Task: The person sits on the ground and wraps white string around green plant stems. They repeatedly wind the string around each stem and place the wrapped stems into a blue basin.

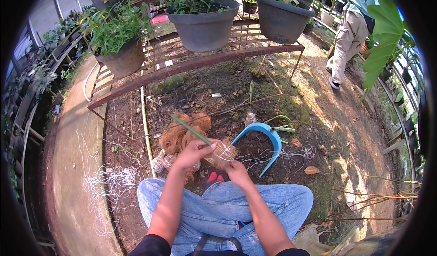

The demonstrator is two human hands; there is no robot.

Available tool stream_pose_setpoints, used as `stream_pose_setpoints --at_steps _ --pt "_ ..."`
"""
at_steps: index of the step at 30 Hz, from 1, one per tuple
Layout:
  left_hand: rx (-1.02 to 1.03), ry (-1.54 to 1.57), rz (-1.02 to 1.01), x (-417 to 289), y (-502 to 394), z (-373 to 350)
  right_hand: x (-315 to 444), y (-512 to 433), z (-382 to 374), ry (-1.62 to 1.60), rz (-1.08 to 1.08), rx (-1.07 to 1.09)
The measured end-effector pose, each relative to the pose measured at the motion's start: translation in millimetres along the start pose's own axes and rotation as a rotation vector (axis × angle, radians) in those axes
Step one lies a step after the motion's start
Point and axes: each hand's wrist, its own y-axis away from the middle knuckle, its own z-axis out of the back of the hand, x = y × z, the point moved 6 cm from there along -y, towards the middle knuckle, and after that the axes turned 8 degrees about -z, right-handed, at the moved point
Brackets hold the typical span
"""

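Between my hands is a ball of brown coconut fibre (225, 152) wound with white string, with a green plant stem (190, 129) sticking out towards the upper left. My left hand (199, 153) grips it where the stem meets the fibre. The fingers of my right hand (235, 171) close on the ball's lower right side. Loose clumps of coconut fibre (174, 138) lie on the soil just beyond my left hand. Several string-wrapped balls (164, 162) sit beside that wrist, partly hidden. Another wrapped ball (250, 118) with an upright stem stands farther off.
A curved blue plastic piece (278, 146) stands right of my hands, with loose string (300, 153) by it. Tangled white string (112, 181) spreads at left over the concrete edge. Ahead, a rusty metal rack (205, 60) carries potted plants (205, 27). A person (351, 34) is at upper right.
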Motion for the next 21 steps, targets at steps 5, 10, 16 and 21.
stream_pose_setpoints --at_steps 5,10,16,21 --pt "0.208 -0.258 -0.015 5 -1 -10 -5 -14 49 0.055 -0.067 -0.228" --pt "0.007 -0.382 -0.045 4 -4 -8 62 29 34 0.074 0.097 -0.351" --pt "-0.152 0.069 -0.006 19 -8 7 34 31 -32 0.118 0.107 -0.041" --pt "0.154 -0.01 0.097 16 1 -3 -5 -5 2 -0.009 0.145 -0.194"
